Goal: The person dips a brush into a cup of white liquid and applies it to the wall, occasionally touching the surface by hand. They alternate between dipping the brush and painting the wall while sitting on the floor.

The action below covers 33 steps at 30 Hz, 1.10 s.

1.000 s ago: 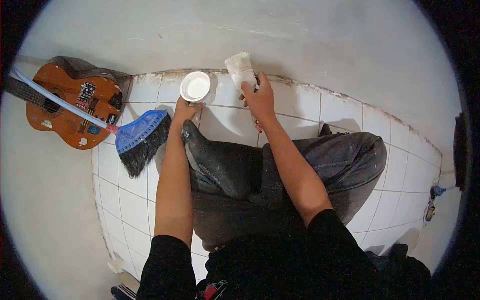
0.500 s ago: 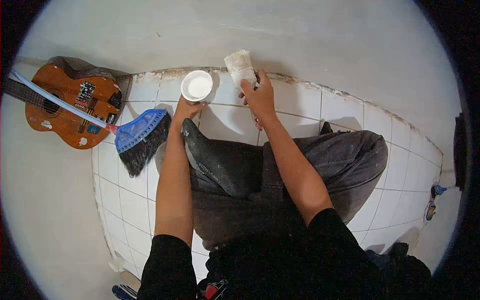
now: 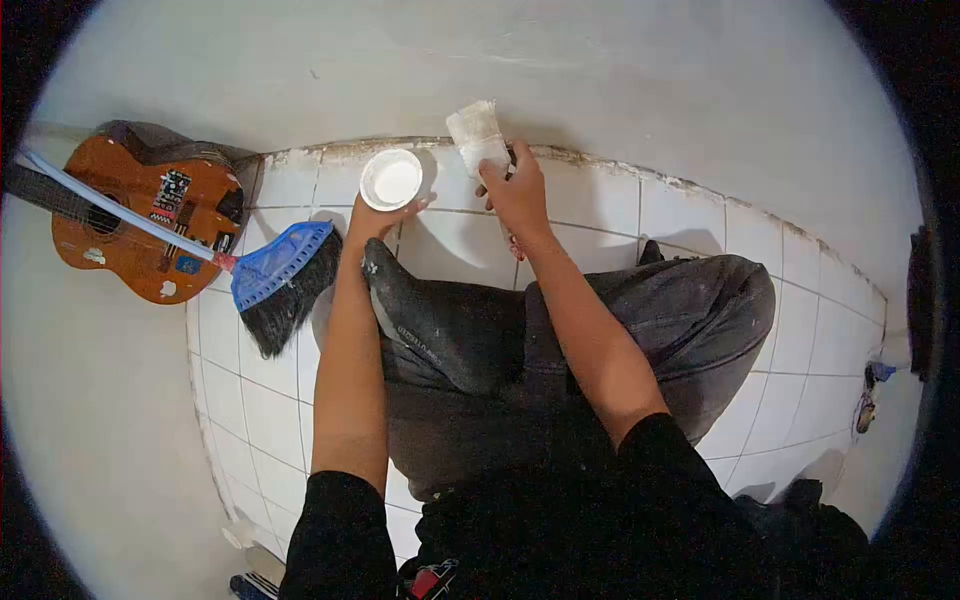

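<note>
My left hand (image 3: 385, 214) is closed around a small white cup (image 3: 391, 180) with white paint-like liquid inside. In my right hand (image 3: 517, 192) is a wide paintbrush (image 3: 478, 137), its bristles coated white and pointing at the wall. The brush is beside the cup, to its right, and does not touch it. Part of its handle shows below my fingers. Both hands are in front of the wall's lower edge, above the tiled floor.
A guitar (image 3: 140, 215) with stickers leans at the left. A blue broom (image 3: 285, 262) with black bristles lies across it. My crossed legs (image 3: 640, 310) rest on white floor tiles (image 3: 455, 243). The grey wall (image 3: 600, 80) has a stained lower edge. Dark items are at lower right.
The cup has tilted slightly and shifted a little down. The brush and my right hand have moved very slightly left. Both objects remain held.
</note>
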Each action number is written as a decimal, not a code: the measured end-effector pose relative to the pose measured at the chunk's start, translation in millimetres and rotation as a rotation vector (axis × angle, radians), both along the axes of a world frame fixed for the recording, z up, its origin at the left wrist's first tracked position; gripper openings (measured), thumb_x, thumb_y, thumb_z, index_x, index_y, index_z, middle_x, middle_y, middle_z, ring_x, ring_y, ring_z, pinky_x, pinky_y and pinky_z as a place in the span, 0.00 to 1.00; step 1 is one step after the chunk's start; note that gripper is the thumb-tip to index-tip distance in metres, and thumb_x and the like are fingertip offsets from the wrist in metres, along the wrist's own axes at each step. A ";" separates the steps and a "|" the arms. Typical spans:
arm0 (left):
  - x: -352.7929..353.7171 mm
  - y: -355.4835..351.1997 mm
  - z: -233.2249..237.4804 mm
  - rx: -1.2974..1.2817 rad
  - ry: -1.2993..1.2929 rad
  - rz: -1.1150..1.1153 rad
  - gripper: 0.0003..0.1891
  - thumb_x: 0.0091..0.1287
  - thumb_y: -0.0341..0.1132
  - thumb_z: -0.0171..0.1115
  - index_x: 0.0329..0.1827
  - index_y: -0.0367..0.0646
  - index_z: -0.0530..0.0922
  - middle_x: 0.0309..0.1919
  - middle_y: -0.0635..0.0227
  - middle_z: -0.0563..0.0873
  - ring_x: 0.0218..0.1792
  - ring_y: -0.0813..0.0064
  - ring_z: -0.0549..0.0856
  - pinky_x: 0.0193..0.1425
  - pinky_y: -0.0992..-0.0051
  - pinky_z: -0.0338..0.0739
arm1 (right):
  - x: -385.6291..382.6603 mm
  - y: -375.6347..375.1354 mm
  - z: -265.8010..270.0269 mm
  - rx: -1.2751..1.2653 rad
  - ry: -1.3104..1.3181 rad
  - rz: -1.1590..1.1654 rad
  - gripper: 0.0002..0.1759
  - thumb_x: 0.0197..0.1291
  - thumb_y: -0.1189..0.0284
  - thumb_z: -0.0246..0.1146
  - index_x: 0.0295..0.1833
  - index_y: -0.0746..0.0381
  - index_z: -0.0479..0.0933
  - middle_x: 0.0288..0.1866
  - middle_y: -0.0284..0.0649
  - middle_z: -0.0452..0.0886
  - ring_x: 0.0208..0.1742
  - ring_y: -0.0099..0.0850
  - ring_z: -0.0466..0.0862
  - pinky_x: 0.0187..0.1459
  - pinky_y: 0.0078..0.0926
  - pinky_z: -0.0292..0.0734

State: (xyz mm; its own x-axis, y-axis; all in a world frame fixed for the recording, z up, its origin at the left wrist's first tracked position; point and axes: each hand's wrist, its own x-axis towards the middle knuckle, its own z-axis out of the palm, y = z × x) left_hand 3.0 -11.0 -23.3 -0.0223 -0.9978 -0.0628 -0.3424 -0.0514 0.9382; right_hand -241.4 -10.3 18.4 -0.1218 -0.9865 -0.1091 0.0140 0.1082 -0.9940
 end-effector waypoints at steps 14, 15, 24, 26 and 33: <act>18.6 -8.7 -30.2 -0.089 -0.114 0.009 0.33 0.49 0.24 0.76 0.62 0.36 0.74 0.53 0.66 0.84 0.53 0.74 0.82 0.59 0.72 0.77 | -1.3 0.9 -2.7 -0.012 -0.013 0.010 0.21 0.58 0.72 0.62 0.54 0.73 0.69 0.39 0.49 0.81 0.28 0.30 0.84 0.28 0.29 0.80; 12.6 -6.2 -20.9 -0.021 -0.073 0.008 0.33 0.48 0.27 0.78 0.61 0.36 0.75 0.53 0.63 0.85 0.53 0.71 0.83 0.60 0.71 0.77 | -1.8 1.3 -1.0 -0.012 -0.014 0.009 0.21 0.58 0.72 0.62 0.54 0.73 0.69 0.39 0.49 0.81 0.28 0.30 0.84 0.28 0.29 0.80; 12.4 -4.1 -23.0 0.036 -0.194 -0.101 0.33 0.45 0.28 0.81 0.57 0.36 0.77 0.50 0.62 0.86 0.52 0.68 0.84 0.59 0.71 0.77 | -0.8 0.2 -1.1 -0.046 -0.019 0.006 0.17 0.59 0.73 0.61 0.52 0.70 0.71 0.37 0.43 0.81 0.24 0.25 0.82 0.20 0.22 0.75; 10.4 -3.1 -17.8 0.040 -0.211 -0.106 0.34 0.45 0.28 0.81 0.57 0.36 0.76 0.50 0.62 0.86 0.53 0.68 0.83 0.59 0.70 0.77 | -1.2 1.4 1.2 -0.032 -0.038 0.016 0.18 0.59 0.74 0.61 0.54 0.70 0.71 0.37 0.43 0.81 0.25 0.25 0.82 0.20 0.22 0.75; 15.0 -2.2 -19.2 0.167 0.074 0.000 0.34 0.49 0.28 0.80 0.62 0.37 0.74 0.52 0.65 0.85 0.52 0.72 0.84 0.57 0.71 0.79 | -1.7 -0.5 0.2 -0.029 0.019 0.017 0.20 0.60 0.73 0.62 0.55 0.71 0.70 0.37 0.44 0.82 0.25 0.25 0.82 0.20 0.22 0.75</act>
